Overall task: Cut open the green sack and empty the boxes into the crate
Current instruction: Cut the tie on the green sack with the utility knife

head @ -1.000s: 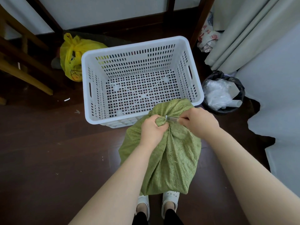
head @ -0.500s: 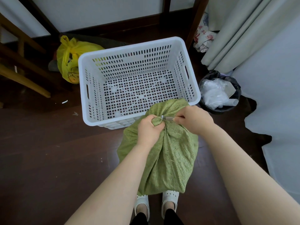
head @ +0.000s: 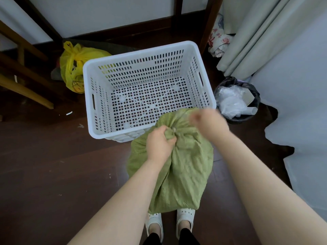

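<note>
My left hand [head: 160,144] grips the gathered neck of the sack [head: 182,174], which stands on the floor [head: 53,165] just beside the crate [head: 141,53]. My right hand [head: 208,122] (blurred) is near the neck; its grip I cannot tell.

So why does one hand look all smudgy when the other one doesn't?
In the head view the right hand is smeared by motion blur, so whatever it holds can't be made out; the left hand, gripping the neck of the green sack, looks sharp.
</note>
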